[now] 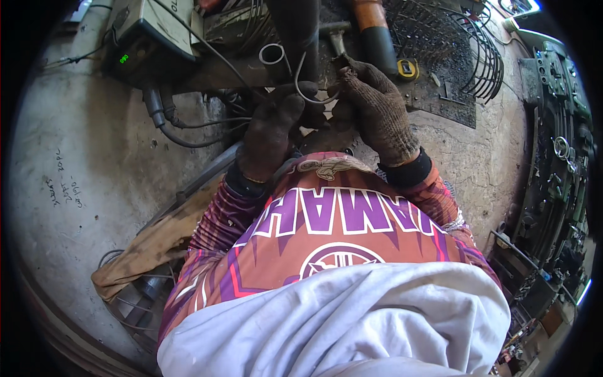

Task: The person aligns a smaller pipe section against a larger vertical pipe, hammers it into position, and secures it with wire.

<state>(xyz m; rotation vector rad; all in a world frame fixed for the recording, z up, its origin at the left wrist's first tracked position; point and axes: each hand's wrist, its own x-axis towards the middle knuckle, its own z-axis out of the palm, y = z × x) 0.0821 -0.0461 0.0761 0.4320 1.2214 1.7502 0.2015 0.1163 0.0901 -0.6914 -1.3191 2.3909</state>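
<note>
Grip: both hands gloved. Right hand (380,107), fingers curled; the lower end of a thin curved rod (301,88) runs in to them. Left hand (270,129), also curled, is just beside the rod's bend. Cannot tell how firmly either hand holds it. The rod lies between the two hands, above the shirt front in view.

Near: open pipe end (272,54) beyond the left hand; orange-and-dark cylinder (375,34) beyond the right, with a yellow tape measure (408,69), dark-marked, just beside it.

Markings: shirt (314,232) carries large purple capitals edged in white, upside down in view, above a round emblem. Box (147,47), upper left: lit green characters on its face, dark lettering on top. Grey surface (94,144), far left: several short handwritten lines, dark.

Outermost: greenish machine (559,125), right edge.
</note>
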